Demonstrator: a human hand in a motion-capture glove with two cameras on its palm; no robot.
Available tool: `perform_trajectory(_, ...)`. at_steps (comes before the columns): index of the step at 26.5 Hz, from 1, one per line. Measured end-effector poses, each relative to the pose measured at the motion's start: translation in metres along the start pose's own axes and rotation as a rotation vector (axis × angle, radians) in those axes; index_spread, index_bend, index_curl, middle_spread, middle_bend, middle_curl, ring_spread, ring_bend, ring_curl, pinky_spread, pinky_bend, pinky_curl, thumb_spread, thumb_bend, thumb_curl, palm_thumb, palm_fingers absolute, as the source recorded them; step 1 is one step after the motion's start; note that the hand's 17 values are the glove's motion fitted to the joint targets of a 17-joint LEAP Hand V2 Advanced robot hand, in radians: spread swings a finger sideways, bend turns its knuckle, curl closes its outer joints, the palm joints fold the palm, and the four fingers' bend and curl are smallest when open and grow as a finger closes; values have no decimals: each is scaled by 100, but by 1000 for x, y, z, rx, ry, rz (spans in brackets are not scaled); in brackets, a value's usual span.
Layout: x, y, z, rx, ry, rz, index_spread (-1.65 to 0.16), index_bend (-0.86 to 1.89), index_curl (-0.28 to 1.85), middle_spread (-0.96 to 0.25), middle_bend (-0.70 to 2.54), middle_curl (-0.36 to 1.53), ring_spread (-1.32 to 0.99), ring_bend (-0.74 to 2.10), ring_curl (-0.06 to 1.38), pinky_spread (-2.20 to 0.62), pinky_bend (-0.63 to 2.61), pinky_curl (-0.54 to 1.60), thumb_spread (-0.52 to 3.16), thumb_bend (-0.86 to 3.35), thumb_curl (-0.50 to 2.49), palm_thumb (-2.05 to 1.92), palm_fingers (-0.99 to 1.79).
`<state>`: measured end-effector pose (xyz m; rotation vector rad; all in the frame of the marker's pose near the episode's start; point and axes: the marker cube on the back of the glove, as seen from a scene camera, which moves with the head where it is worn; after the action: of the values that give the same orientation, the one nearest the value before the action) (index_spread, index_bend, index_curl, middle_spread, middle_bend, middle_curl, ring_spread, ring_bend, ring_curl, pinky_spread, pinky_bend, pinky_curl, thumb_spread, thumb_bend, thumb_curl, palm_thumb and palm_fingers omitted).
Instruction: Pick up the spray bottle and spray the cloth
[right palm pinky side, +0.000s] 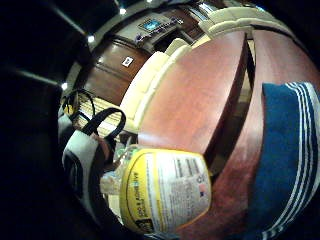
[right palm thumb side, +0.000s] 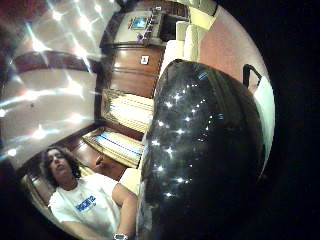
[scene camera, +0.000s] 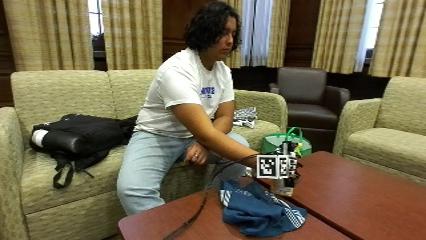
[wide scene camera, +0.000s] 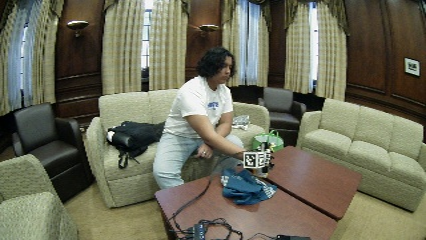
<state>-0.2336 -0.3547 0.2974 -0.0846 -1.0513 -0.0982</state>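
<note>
I see a black backpack (scene camera: 78, 137) on the sofa (scene camera: 46, 92), a green bag (scene camera: 285, 142) beyond the bench (scene camera: 359, 197).

spray bottles: one showing, yellow-labelled spray bottle (right palm pinky side: 162, 192) standing by the cloth
cloths: one lying on the table, blue cloth (scene camera: 259, 210) with white stripes
tables: two red-brown tables sitting side by side, near table (scene camera: 166, 225) carrying the cloth, far table (scene camera: 359, 190) beside it
sofas: three beige ones showing in the wide outside view, sofa (wide scene camera: 126, 117) with the person sitting on it, second sofa (wide scene camera: 363, 135) across, third (wide scene camera: 26, 200) at the near corner
armchairs: two dark ones, one (wide scene camera: 40, 140) by the sofa, one (wide scene camera: 283, 107) by the curtains
bags: one black bag (scene camera: 80, 135) lying on the sofa, one green bag (scene camera: 286, 142) standing behind the tables
wall lamps: two glowing, (wide scene camera: 78, 24) and (wide scene camera: 208, 28)
</note>
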Motion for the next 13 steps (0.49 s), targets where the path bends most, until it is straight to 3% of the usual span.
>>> perform_trajectory(13,5,-34,21,37,15,-18,-25,46,61,-20,61,58,-21,71,50,-28,51,43,30,-3,88,89,138)
